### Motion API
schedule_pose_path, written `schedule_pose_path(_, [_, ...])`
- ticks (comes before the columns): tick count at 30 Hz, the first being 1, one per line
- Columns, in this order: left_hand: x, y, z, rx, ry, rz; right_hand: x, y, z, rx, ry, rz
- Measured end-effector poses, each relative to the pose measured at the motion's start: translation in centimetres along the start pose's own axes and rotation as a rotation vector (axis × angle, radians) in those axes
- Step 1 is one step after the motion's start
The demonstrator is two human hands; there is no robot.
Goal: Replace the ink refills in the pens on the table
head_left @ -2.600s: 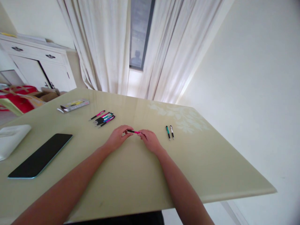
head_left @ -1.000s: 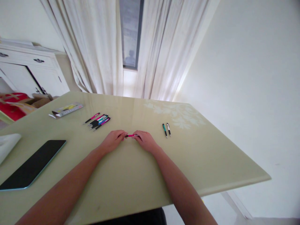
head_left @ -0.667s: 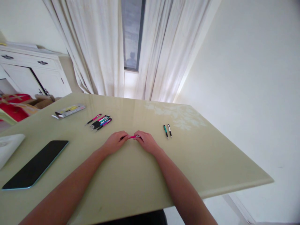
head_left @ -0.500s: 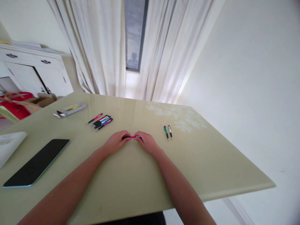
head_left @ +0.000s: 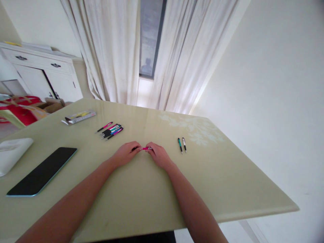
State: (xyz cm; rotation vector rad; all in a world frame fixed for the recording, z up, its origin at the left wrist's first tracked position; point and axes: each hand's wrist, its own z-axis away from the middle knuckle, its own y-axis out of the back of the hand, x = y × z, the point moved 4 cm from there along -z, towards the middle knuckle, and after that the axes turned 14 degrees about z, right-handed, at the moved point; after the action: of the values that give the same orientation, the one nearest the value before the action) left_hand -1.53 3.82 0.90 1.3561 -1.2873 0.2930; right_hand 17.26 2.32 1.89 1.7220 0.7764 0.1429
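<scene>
Both my hands rest on the pale green table point(head_left: 227, 182) and pinch one pink and black pen point(head_left: 145, 148) between them. My left hand point(head_left: 126, 154) grips its black end, fingers curled. My right hand point(head_left: 157, 155) grips the pink end, fingers curled too. The pen lies roughly level just above the tabletop. A bunch of several coloured pens point(head_left: 110, 130) lies to the left beyond my left hand. Two more pens, one teal point(head_left: 180, 145) and one white point(head_left: 185, 144), lie side by side to the right of my right hand.
A black tablet point(head_left: 42, 171) lies at the left near a white object point(head_left: 11, 153). A flat pen box point(head_left: 79, 116) sits at the far left of the table. White curtains point(head_left: 121, 50), a window and a white cabinet point(head_left: 43, 72) stand behind.
My hands have drawn closer together along the pink pen, so less of it shows between them. The view shifted slightly; the other pens stayed put.
</scene>
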Motion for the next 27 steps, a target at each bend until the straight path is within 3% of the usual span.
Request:
schedule_pose_path(14, [0.41,0.19,0.11,-0.010,-0.016,0.019,-0.33,0.14,-0.13,-0.030,-0.031,0.018])
schedule_pose_path(19, [0.54,0.26,0.23,-0.006,0.061,-0.029,-0.45,0.01,-0.05,-0.028,0.001,-0.014])
schedule_pose_path(23, [0.75,0.15,0.14,0.017,0.000,0.048,0.01,0.05,0.03,-0.014,-0.029,-0.010])
schedule_pose_path(27, [0.56,-0.11,-0.12,0.005,0.003,-0.044,0.13,0.17,0.04,-0.017,-0.029,-0.002])
